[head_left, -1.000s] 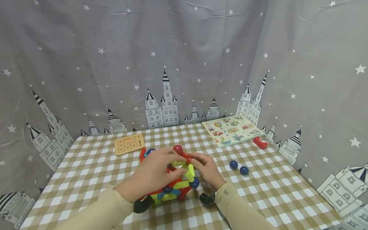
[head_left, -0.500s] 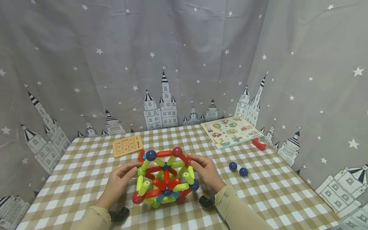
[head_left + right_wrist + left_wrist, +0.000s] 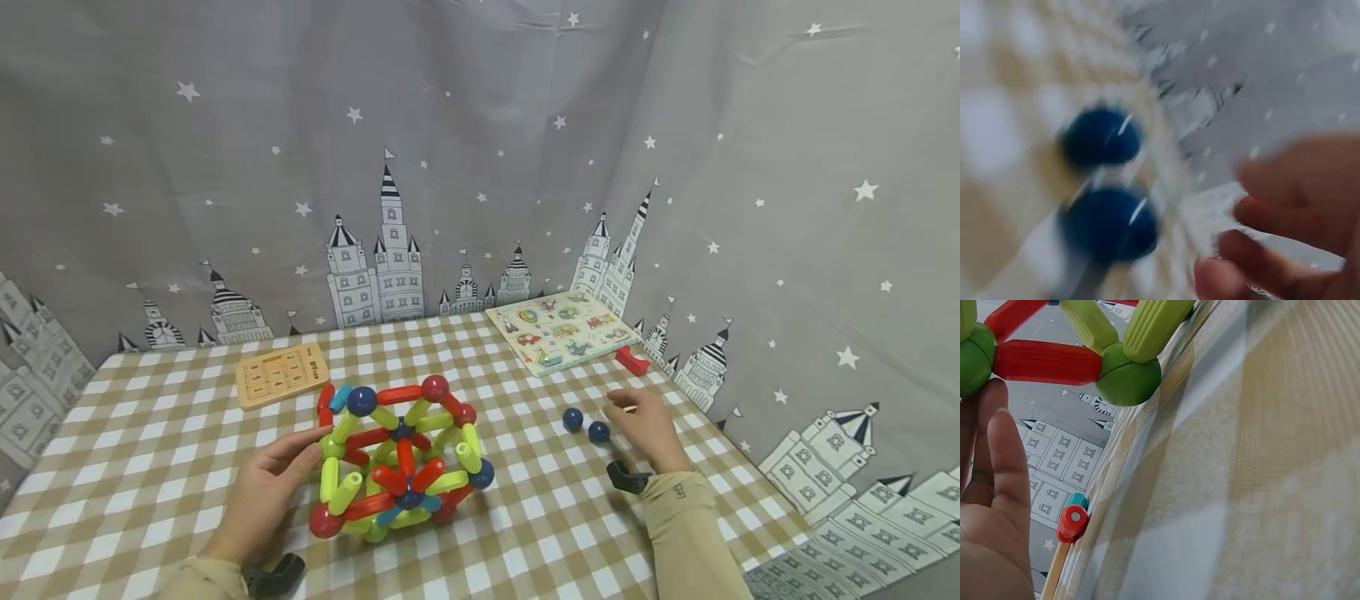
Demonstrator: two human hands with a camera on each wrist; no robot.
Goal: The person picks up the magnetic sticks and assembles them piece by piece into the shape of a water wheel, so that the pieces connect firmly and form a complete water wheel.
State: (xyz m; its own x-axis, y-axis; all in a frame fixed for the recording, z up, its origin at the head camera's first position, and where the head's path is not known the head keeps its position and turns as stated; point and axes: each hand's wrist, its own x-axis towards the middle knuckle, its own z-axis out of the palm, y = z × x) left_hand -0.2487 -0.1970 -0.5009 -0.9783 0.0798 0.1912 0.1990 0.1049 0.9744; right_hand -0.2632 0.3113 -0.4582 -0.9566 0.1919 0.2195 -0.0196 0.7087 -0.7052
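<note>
A ball-and-stick model (image 3: 406, 457) of red, yellow-green and blue pieces stands on the checked cloth in the head view. My left hand (image 3: 262, 492) touches its left side, fingertips at a green ball (image 3: 332, 447). In the left wrist view those fingers (image 3: 1009, 459) stretch fairly straight up to the green ball (image 3: 974, 359). Well right of the model, my right hand (image 3: 647, 425) hovers with loosely bent fingers and nothing in them. Two loose dark blue balls, one farther (image 3: 573, 419) and one nearer (image 3: 598, 432), lie just left of it.
Behind the model's left side lie loose red (image 3: 325, 402) and light blue (image 3: 341, 397) sticks. A wooden number puzzle (image 3: 281, 375) is at the back left. At the back right are a picture puzzle board (image 3: 562, 331) and a red arched block (image 3: 632, 361).
My left hand drew back from over the model to its left side. My right hand left the model's right side and moved right to the blue balls. The head view turned slightly right.
</note>
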